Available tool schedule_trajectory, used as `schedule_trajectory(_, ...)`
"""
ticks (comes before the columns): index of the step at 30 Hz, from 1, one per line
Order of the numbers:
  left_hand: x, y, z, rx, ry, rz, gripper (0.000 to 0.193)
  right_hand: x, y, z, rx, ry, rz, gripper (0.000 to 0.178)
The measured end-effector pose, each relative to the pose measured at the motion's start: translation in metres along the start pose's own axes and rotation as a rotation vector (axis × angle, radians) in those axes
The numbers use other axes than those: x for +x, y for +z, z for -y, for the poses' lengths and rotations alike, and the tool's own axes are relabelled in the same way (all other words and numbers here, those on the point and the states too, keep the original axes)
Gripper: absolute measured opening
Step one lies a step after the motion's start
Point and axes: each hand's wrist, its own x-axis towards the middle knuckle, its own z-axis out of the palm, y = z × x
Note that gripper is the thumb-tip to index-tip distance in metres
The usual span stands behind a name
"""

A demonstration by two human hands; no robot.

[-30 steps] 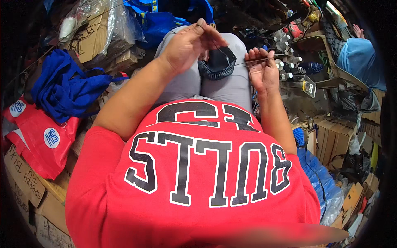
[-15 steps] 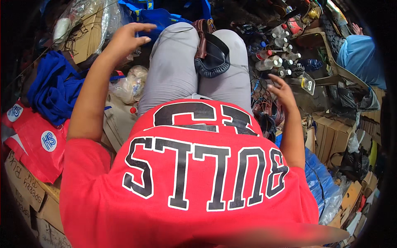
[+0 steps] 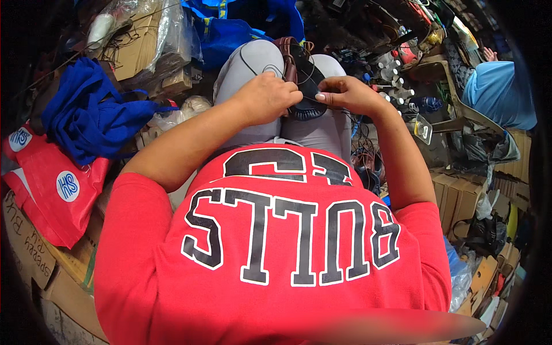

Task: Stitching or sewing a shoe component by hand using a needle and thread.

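While you sit bent forward, your red shirt (image 3: 287, 299) with black, white-edged lettering fills the lower view, grey trousers (image 3: 227, 86) beyond it. On your thighs, between both hands, lies a dark shoe piece (image 3: 310, 112), its rounded, pleated edge towards you. Your left hand (image 3: 270, 98) is closed, fingers curled in, at its left; can't tell if anything's inside. Your right hand (image 3: 348, 95) reaches over its right edge, thumb and fingers bent close together; can't tell if they meet or grip anything. Thin dark cord (image 3: 246, 64) loops over your left knee, near the left hand. Brown leather piece (image 3: 289, 66) stands just past the shoe piece, between your knees.

Left of you: red bag (image 3: 49, 198) with round white patches, crumpled blue cloth (image 3: 86, 123) just beyond. Right: folded cardboard (image 3: 451, 198). Farther right, clustered plastic bottles (image 3: 391, 70). Past your left knee, blue bag (image 3: 241, 31) with yellow bits. Far right, another person's light blue clothing (image 3: 497, 95) and raised hand (image 3: 490, 54).
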Motion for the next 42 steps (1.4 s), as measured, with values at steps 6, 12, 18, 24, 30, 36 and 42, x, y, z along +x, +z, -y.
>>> schedule_trajectory(6,-0.003,0.021,-0.003,0.198,-0.08,-0.114,0.023,-0.021,0.019,0.004,-0.152,0.009,-0.239,0.033)
schedule_trajectory(12,0.007,0.005,-0.015,0.128,-0.174,0.066,0.026,-0.027,0.037,-0.012,0.017,0.101,-0.441,0.038)
schedule_trajectory(18,0.006,0.004,-0.025,-0.167,-0.083,-0.12,0.029,-0.029,0.033,-0.023,-0.14,-0.077,-0.518,0.035)
schedule_trajectory(24,0.0,0.004,-0.017,-0.299,-0.067,-0.16,0.023,-0.023,0.016,-0.023,-0.261,-0.231,-0.393,0.029)
schedule_trajectory(30,-0.05,-0.054,0.052,-0.601,-0.695,-0.278,0.016,-0.023,0.014,-0.016,-0.125,-0.121,-0.362,0.025)
schedule_trajectory(36,-0.022,-0.036,0.048,-0.391,-0.348,-0.464,0.013,-0.031,0.013,0.001,0.003,-0.101,-0.51,0.032)
schedule_trajectory(42,0.067,0.008,0.016,-0.646,-0.034,-0.227,0.014,-0.041,0.014,-0.001,-0.146,-0.036,-0.22,0.027)
